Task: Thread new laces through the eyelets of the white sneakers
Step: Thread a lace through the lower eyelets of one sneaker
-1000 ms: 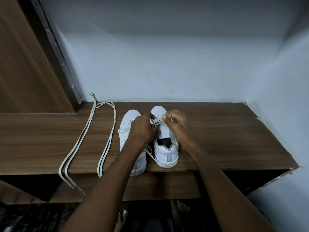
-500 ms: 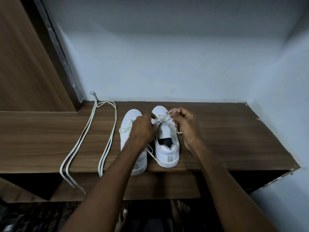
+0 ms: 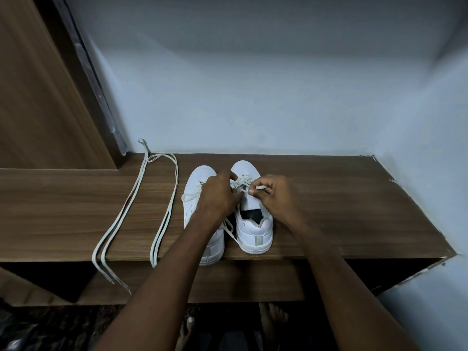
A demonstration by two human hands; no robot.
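Wooden shelf (image 3: 329, 211) | right sneaker (image 3: 254, 229) part-laced, right hand (image 3: 276, 196) pinching lace end (image 3: 260, 187) | left hand (image 3: 217, 198) gripping lace, over left sneaker (image 3: 195, 188) | spare laces (image 3: 141, 198) left of hands

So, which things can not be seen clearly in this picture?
- Head view: eyelets of the right sneaker, covered by both hands.
- Left sneaker: its middle is behind the left hand.
- Lace end in the right hand: too small to judge.

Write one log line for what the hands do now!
right hand: pinches lace end | left hand: on right sneaker | spare laces: untouched
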